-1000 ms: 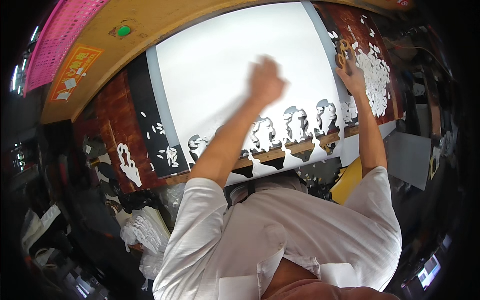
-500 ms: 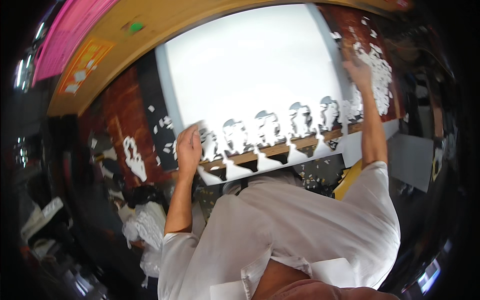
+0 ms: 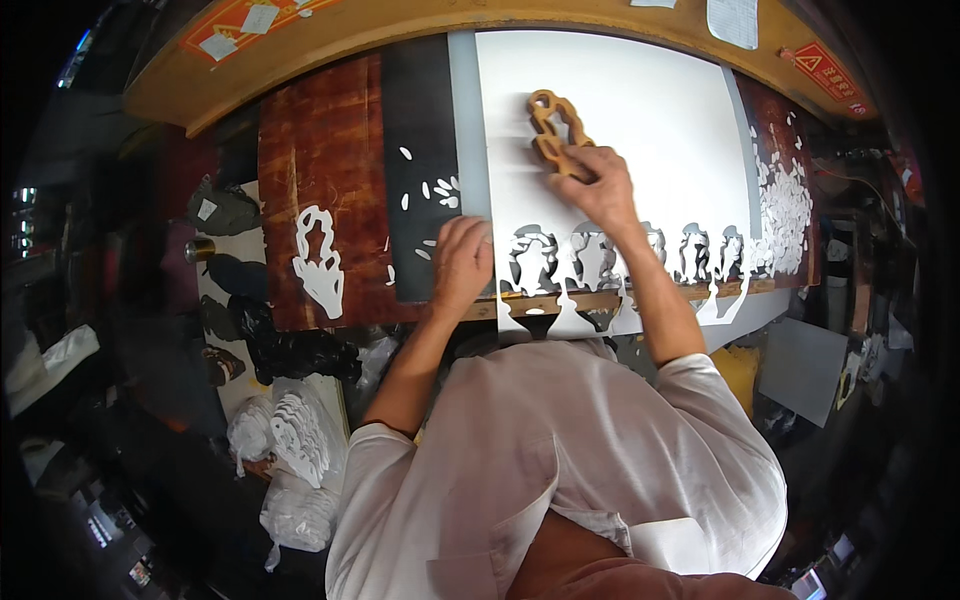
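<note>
And there was the right hand [image 3: 600, 188], out over the sheet [image 3: 640, 110], fingers and thumb firmly round the near end of the die [image 3: 549, 150]! That die, an orange-brown outline, pointed far and a touch left, over the left part of the white; whether it touched the surface or hung just above, I could not tell.

Over on the left, the left hand [image 3: 464, 262] was down at the sheet's left edge, beside the grey strip [image 3: 467, 110], fingers bent. Pinching the edge or merely lying on it? I could not tell.

Along the near side ran a row of 5 openings [image 3: 533, 258], 1 partly behind the right forearm, with white bits lying in them. Nearer yet, tongues of sheet hung past the wooden rail [image 3: 590, 301], close to the shirt [image 3: 590, 420].

Left of the grey strip came the black mat [image 3: 418, 100], sprinkled with small white slips [image 3: 448, 192], then the red-brown board [image 3: 325, 130], where 1 looped white cutout [image 3: 323, 280] lay well apart from both hands. Far right, what a heap of scraps [image 3: 783, 225]! Behind it all arched the yellow beam [image 3: 400, 26], a red label [image 3: 828, 75] on its right. Down near left sat white stacked pieces [image 3: 298, 435], with a black bag [image 3: 290, 345] just beyond them.
</note>
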The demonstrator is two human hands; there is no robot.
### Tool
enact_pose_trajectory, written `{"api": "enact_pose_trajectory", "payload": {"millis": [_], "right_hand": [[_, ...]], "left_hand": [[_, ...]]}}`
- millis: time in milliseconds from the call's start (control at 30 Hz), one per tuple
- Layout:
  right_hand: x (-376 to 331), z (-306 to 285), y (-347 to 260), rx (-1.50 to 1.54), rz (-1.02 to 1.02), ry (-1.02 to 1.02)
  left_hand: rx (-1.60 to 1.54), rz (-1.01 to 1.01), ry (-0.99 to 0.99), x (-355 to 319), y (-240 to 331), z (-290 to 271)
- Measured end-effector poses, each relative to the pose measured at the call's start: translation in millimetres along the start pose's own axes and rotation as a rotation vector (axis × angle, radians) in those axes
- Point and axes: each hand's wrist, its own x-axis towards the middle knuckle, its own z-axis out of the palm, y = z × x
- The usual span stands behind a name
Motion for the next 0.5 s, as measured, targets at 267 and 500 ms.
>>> {"api": "enact_pose_trajectory", "payload": {"millis": [267,500], "right_hand": [[-27,85,-17,-0.413,-0.171,0.143],[-16,60,-8,-0.159,-0.045,-0.057]], "left_hand": [[-0.138,-0.015,-0.036,-38,-16,-17],[-0.164,-0.137,-0.054,-80,-40,-49]]}}
